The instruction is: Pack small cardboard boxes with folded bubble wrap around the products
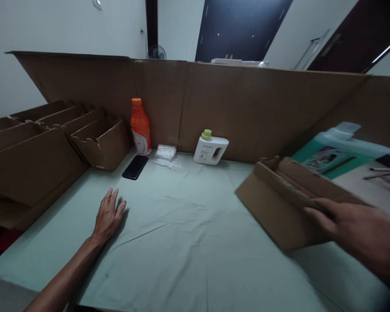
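Cardboard box (279, 203) sits tilted at the right of the worktop (188, 242), right hand (354, 229) with fingers clamped over its near edge, probably to steady it. Left hand (108, 214) lies flat and released on the cloth, well apart, near a phone (135, 167).

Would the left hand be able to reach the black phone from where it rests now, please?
Probably yes. The left hand lies flat on the green cloth, and the black phone lies beyond its fingertips with only bare cloth between; the cardboard box stands off to the side.
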`<state>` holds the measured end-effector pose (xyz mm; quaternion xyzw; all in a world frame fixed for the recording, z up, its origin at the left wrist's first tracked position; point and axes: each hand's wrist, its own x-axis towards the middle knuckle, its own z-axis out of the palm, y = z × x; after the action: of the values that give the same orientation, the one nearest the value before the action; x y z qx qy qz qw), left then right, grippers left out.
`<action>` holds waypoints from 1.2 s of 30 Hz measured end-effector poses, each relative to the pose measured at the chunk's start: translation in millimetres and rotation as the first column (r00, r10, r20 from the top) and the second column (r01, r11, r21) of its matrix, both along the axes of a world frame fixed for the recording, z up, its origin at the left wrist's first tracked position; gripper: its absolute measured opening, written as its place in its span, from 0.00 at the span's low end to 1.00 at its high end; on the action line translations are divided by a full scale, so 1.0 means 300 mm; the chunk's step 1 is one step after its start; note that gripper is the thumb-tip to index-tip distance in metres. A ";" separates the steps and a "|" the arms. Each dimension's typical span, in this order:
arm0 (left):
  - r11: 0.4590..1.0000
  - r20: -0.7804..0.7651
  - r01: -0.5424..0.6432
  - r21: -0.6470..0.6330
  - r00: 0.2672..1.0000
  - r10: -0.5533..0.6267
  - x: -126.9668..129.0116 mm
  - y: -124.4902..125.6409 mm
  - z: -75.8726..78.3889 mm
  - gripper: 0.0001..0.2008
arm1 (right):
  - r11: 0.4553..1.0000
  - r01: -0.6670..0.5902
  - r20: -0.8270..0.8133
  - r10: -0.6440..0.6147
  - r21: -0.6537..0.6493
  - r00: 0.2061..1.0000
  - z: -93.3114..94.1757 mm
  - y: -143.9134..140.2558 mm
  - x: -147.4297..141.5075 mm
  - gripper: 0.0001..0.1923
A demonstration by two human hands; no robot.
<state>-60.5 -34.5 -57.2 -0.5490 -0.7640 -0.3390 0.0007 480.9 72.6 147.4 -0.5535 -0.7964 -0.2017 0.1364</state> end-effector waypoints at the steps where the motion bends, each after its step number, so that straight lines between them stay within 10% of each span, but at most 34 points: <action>1: 1.000 0.006 0.011 0.018 1.000 -0.011 0.012 -0.002 0.004 0.31 | 0.997 -0.079 0.029 0.078 0.006 0.996 -0.004 -0.026 -0.027 0.15; 5: 0.984 0.097 0.167 0.060 0.980 -0.172 0.109 -0.040 0.041 0.32 | 0.871 -0.492 -0.046 0.492 0.022 0.869 -0.008 -0.168 -0.265 0.11; 8: 0.936 0.188 0.330 0.123 0.918 -0.348 0.183 -0.103 0.074 0.32 | 0.811 -0.584 -0.213 0.574 0.018 0.791 0.023 -0.254 -0.370 0.10; 14: 0.917 0.329 0.362 0.169 0.856 -0.399 0.200 -0.190 0.109 0.35 | 0.964 -0.244 -0.534 0.153 -0.102 0.831 -0.103 -0.242 -0.272 0.13; 20: 0.907 0.443 0.419 0.047 0.805 -0.395 0.249 -0.119 0.155 0.33 | 0.691 -0.470 -0.681 -0.044 -0.549 0.731 -0.421 -0.268 -0.339 0.24; 29: 0.935 0.438 0.340 0.096 0.830 -0.347 0.363 -0.047 0.162 0.18 | 0.674 -0.402 -0.697 -0.239 -0.620 0.676 -0.520 -0.088 -0.402 0.28; 36: 0.947 0.409 0.311 0.081 0.856 -0.316 0.146 0.055 0.138 0.28 | 0.647 -0.480 -0.738 -0.197 -0.593 0.646 -0.571 -0.020 -0.366 0.24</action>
<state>-16.6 -18.0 -15.9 -0.5810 -0.6447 -0.4482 -0.2141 371.1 66.6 -23.9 -0.5170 -0.7192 0.4041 0.2282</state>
